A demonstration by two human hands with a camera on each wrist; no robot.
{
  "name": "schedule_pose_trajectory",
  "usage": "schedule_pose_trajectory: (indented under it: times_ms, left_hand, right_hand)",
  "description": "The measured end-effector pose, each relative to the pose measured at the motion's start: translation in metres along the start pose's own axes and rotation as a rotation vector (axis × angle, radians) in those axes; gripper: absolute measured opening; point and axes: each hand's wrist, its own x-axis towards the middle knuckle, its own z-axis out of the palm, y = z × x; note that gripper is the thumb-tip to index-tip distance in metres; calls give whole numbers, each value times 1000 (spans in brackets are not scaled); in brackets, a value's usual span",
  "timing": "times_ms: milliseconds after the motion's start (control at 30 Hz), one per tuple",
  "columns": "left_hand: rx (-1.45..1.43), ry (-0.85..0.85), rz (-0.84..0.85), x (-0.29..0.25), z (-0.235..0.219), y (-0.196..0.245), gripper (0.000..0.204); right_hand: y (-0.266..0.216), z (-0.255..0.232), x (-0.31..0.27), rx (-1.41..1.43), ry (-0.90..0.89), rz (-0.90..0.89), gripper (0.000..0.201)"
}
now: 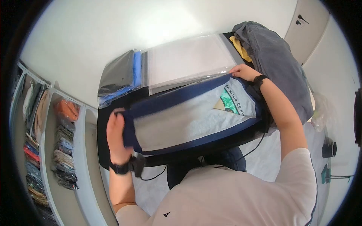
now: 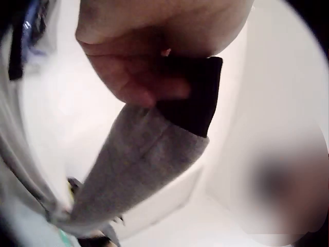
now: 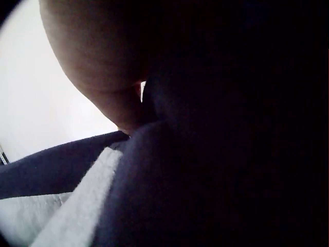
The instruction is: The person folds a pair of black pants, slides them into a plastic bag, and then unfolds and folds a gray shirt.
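A grey garment with navy edges (image 1: pixel 181 126) and a green printed patch lies stretched across the black table. At its far right corner the right hand (image 1: pixel 245 72) pinches the navy cloth; the right wrist view shows thumb and finger meeting on the dark fabric (image 3: pixel 154 170). The left hand (image 1: pixel 117 137), blurred, is at the garment's left end. In the left wrist view the left hand's fingers (image 2: pixel 149 92) are curled on a dark cuff or band (image 2: pixel 198 98), with grey cloth (image 2: pixel 144 154) hanging below it.
Clear plastic sleeves (image 1: pixel 188 60) lie along the table's far side. Packaged dark and blue garments (image 1: pixel 120 75) are at the far left, and a grey cloth heap (image 1: pixel 277 67) with something yellow is at the right. Shelves with folded clothes (image 1: pixel 64 158) stand left. A black cable (image 1: pixel 256 145) runs near the body.
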Motion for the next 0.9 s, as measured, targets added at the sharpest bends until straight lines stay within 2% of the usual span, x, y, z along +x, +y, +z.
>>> schedule_pose_trajectory:
  times_ms: [33,67,133,200,233,267,333,367,400,500,567,600,667,700,733,800,867,900]
  left_hand:
    - [-262,190,-221,15,-16,-23,34]
    - [-81,185,-353,28,-27,-29,32]
    - [55,46,-573,41,-60,-67,25]
    - [394,-40,-694,46,-66,-80,24]
    - [421,-64,-628,46,-65,-88,23]
    - [420,-53,-631,48,-62,-86,23]
    - [476,-13,-460,49,-53,-78,19]
    - [381,83,-416,48,-41,-63,18]
    - [313,70,-348,51,-48,-65,19]
    - [263,112,-371,48,-71,-83,24]
    - [603,-7,-500,45,-80,-91,30]
    - [602,3,-503,43,-83,-98,30]
    - [889,52,-299,40,-87,-109,32]
    - [983,32,53,36,-69,-93,35]
    - [981,31,50,36,-66,-92,35]
    - [1020,-223,191,47,-64,-93,35]
    - [1028,-226,136,54,-68,-104,38]
    - [1023,-109,-27,58,-72,-115,39]
  right_hand:
    - [2,0,1,4,11,-3,19]
    - [3,1,2,8,21,-6,19]
    - [3,0,3,-8,-13,-2,20]
    - [2,1,4,30,-10,53,20]
    - [1,0,2,56,-14,59,22]
    - [-1,0,1,54,-23,53,22]
    - [-3,0,1,-49,60,30,28]
    - [-3,-1,1,-40,37,31,35]
    - [-3,-1,2,-15,14,42,33]
    - [5,4,1,50,-39,38,25]
    - [5,3,2,48,-52,36,24]
    - [5,3,2,54,-47,46,23]
    - [4,4,2,55,-43,45,21]
    - [3,5,1,67,-32,55,21]
    - [3,6,0,79,-19,67,21]
    - [1,2,5,49,-13,69,21]
    - [-1,2,6,19,-15,70,21]
    - [0,3,6,44,-20,98,21]
